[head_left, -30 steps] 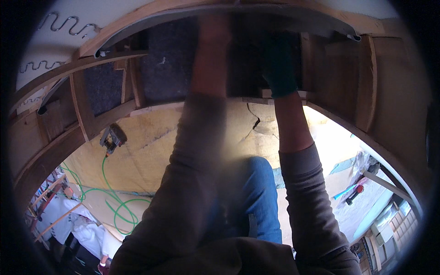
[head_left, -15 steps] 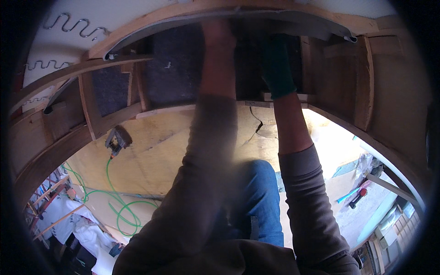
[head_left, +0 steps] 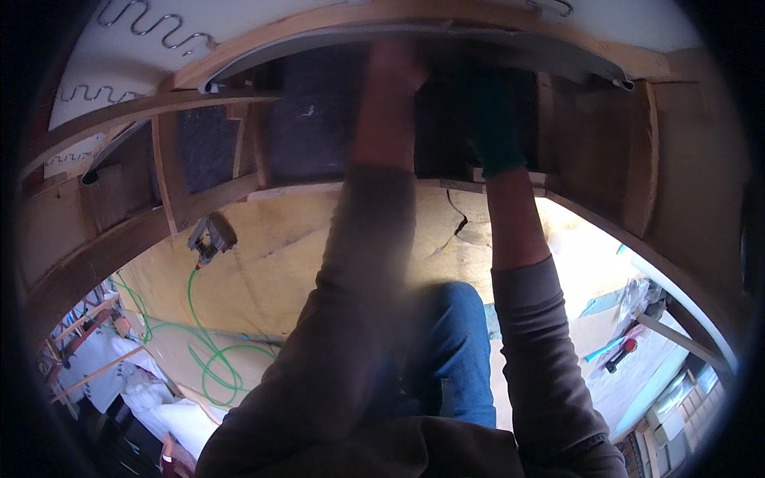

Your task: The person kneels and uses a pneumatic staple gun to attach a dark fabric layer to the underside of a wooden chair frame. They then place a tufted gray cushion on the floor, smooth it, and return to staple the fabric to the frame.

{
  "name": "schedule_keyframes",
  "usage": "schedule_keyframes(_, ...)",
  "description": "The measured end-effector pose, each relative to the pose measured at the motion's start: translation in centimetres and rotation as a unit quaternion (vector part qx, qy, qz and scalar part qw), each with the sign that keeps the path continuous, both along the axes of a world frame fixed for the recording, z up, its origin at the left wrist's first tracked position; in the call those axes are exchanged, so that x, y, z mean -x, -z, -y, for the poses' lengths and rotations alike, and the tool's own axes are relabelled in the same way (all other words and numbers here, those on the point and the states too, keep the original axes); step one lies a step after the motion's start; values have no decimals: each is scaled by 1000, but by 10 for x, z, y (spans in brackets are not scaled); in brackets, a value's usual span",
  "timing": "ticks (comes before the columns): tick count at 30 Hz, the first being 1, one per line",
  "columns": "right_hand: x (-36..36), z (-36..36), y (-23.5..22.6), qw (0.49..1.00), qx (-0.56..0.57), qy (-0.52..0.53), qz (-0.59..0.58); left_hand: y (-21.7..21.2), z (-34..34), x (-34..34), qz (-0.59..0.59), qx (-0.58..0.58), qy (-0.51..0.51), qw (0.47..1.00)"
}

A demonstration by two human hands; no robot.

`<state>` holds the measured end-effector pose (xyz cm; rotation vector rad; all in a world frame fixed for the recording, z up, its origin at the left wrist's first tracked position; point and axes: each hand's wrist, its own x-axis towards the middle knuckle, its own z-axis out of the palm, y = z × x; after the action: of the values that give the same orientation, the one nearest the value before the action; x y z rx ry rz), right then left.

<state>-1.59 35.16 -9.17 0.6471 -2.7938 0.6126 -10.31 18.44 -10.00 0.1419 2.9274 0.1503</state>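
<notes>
Both arms reach up and away into a wooden furniture frame, probably a sofa's. My bare left hand is at a grey fabric strip that hangs in a curve below the far rail. My right hand, in a dark green glove, is just right of it, under the same strip. Shadow and blur hide the fingers of both hands, so whether they grip the strip cannot be made out. Dark sheet material lines the frame behind my hands.
Zigzag metal springs show at upper left. A staple gun on a green air hose lies on the yellowish padded surface, which has a dark crack. At right lies a red-and-black tool. White sheeting is at lower left.
The view has shifted slightly, so the frame and staple gun appear a little further right. Both hands stay at the grey strip, with my right hand slightly further right in the picture.
</notes>
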Motion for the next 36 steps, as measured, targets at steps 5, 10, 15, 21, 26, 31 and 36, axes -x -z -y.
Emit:
schedule_keyframes(5,4,-9,7,996,86,21,29,-7,-4,-1,14,-2,25,1000)
schedule_keyframes(10,14,-16,21,989,142,29,-14,-4,-5,-3,2,-8,32,999)
schedule_keyframes(15,14,-21,17,992,121,-14,-17,-3,-5,-8,-40,-24,18,999)
schedule_keyframes(21,21,-29,17,997,70,8,-39,-7,-11,-9,-85,8,19,996)
schedule_keyframes(26,15,-29,26,994,84,36,-66,-9,-13,-12,-47,-40,-8,998)
schedule_keyframes(31,11,-30,26,993,50,41,-101,-2,-23,-11,-115,-59,-42,991)
schedule_keyframes(36,11,-42,31,997,-49,54,-29,13,-38,-6,-244,-224,-115,936)
